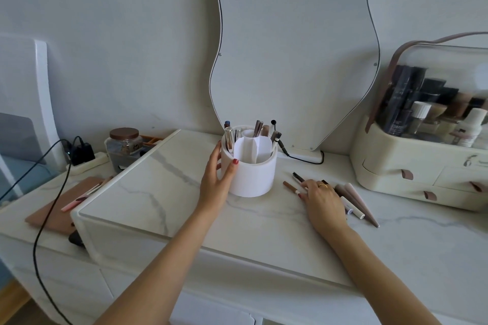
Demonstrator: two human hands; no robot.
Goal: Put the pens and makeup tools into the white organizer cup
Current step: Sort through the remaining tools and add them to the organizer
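Note:
The white organizer cup (252, 175) stands upright on the marble vanity top (163, 200), divided inside, with several pens and makeup tools sticking up from its back compartments. My left hand (215, 179) wraps around the cup's left side, thumb on the rim. My right hand (320, 196) lies flat on a row of loose tools to the right of the cup; its fingers touch a brown pencil (290, 187) and a dark-tipped brush (298, 178). Beyond the hand lie a beige tapered brush handle (363, 204) and a white tube (353, 209). No tool is clearly gripped.
A wavy mirror (293, 47) leans on the wall behind the cup. A cream cosmetics case (412, 166) with a clear lid stands at the right. To the left are a glass jar (124, 149), a power strip (87, 161) with a black cable, and a pink board (63, 206).

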